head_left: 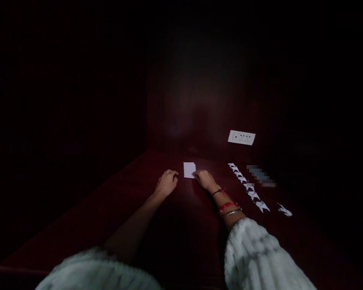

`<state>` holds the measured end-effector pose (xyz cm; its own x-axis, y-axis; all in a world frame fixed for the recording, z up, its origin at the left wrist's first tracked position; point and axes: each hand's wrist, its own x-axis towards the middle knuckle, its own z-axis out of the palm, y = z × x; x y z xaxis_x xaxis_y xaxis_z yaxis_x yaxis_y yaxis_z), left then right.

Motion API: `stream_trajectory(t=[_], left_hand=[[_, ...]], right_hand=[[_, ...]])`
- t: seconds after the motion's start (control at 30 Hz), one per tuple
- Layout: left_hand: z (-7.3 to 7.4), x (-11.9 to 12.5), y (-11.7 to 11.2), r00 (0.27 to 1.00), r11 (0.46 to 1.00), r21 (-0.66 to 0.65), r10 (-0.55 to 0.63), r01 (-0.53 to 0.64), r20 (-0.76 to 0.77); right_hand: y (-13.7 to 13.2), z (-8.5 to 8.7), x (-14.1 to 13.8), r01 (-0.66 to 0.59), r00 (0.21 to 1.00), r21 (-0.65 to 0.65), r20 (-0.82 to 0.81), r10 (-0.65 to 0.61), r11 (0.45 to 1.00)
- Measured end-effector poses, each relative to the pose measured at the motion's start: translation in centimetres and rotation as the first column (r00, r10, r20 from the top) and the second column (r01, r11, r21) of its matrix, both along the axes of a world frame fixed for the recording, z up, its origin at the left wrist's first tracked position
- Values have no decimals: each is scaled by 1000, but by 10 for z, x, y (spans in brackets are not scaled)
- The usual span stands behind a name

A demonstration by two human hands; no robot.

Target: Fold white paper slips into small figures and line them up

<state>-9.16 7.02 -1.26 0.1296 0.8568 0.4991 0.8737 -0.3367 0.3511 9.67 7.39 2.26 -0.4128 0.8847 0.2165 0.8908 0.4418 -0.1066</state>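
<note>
A small white paper (188,169) lies on the dark red table (145,209) in dim light. My right hand (203,178) rests on the table with its fingers curled, the fingertips pressing the paper's lower right corner. On that wrist are red and black threads and a metal bangle. My left hand (167,182) lies a little to the paper's left, fingers loosely curled and apart from the paper, nothing seen in it. Both arms wear fluffy white sleeves.
A row of several folded white paper pieces (248,187) runs diagonally on the table to the right, with one more piece (284,210) further right. A white socket plate (241,137) sits on the dark wall behind. A blurred patch (261,176) lies beside the row.
</note>
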Motion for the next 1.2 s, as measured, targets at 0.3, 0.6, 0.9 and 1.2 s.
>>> stream_trajectory(t=[0.3, 0.6, 0.9, 1.2], left_hand=[[-1, -1, 0, 1000, 1000, 5, -15, 15, -1], [-1, -2, -3, 1000, 1000, 3, -14, 14, 7], [-3, -2, 0, 998, 999, 14, -34, 33, 57], [16, 16, -19, 964, 979, 60, -201, 193, 173]], right_hand=[[-2, 4, 0, -38, 999, 27, 39, 37, 999], [0, 6, 9, -139, 986, 76, 106, 130, 987], [4, 5, 14, -62, 995, 222, -65, 78, 973], [-36, 18, 46, -55, 594, -56, -804, -12, 997]])
